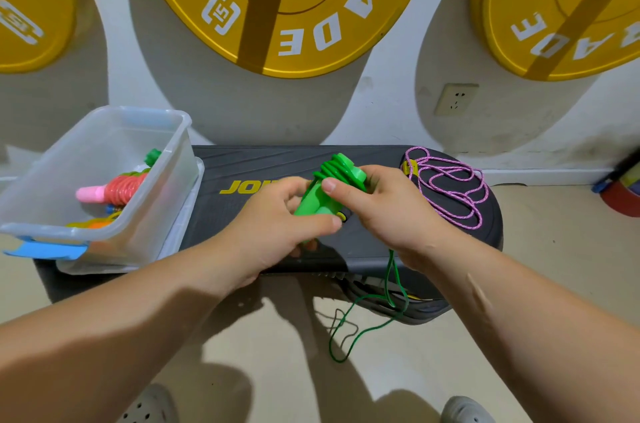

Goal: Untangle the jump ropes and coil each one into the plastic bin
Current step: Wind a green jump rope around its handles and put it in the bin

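Observation:
Both hands hold a green jump rope (330, 187) over the dark step platform (242, 166). My left hand (277, 218) grips the green handles from below. My right hand (384, 204) pinches the wound coils at the top of the handles. The loose green cord (367, 325) hangs down from under my right hand to the floor. A pink-and-white braided rope (450, 187) lies in loose loops on the platform's right end. The clear plastic bin (114, 232) stands at the left and holds a coiled red-pink rope (114, 190) and a green handle (152, 156).
Three yellow weight plates (304, 7) hang on the white wall behind. A wall socket (455, 99) sits to the right. A red object (621, 197) lies on the floor at the far right. My shoes (464, 410) stand on the beige floor below.

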